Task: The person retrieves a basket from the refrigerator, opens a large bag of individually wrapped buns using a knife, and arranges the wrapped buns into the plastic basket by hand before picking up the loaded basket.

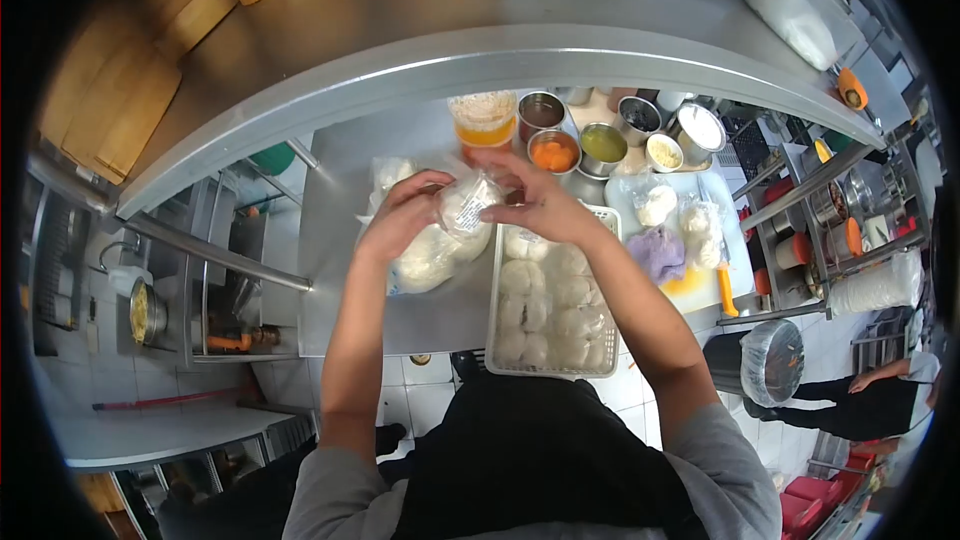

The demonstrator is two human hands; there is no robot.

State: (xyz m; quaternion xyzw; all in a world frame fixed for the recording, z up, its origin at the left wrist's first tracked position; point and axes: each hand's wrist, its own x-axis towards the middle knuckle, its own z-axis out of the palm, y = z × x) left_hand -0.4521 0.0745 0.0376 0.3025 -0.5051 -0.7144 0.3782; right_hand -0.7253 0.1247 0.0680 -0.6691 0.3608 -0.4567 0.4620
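From the wearer's head, one wide, round-edged view looks forward and down on the nearby steel table (pixel 333 215).

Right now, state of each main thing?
Clear plastic packet: held between left hand and right hand
White basket: loaded with pale pieces
Metal pot with orange food: uncovered
Metal pot with green contents: uncovered
Bin: lined with clear plastic
Purple bundle: lying on white board
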